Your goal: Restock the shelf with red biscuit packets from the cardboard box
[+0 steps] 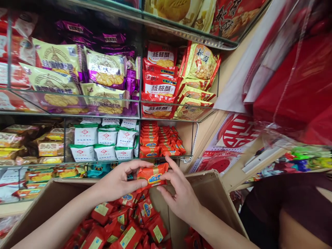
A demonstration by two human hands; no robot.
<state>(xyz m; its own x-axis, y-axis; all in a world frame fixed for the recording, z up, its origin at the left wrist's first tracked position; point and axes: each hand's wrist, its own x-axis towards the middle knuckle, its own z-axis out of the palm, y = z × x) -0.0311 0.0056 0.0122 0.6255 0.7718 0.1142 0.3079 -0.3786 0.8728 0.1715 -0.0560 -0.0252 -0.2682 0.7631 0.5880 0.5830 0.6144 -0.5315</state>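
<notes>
Over an open cardboard box [207, 193], my left hand [121, 180] pinches the left end of a small red packet [153, 177] between thumb and fingers. My right hand [178, 193] is at the packet's right end, its fingertips against it and its fingers partly spread. The packet's blue-and-yellow label faces me. Many red packets [128, 235] of the same kind lie loose in the box below. Just beyond my hands, stacked red packets [149, 141] fill a compartment of the glass-fronted shelf.
White-and-green packets [84, 135] stand left of the red stacks. Walnut shortbread bags [159, 84] and purple-and-cream packets [106, 69] fill the shelf above. Red plastic-wrapped goods [298, 79] hang at the right. A person in dark clothing [267, 204] is at the lower right.
</notes>
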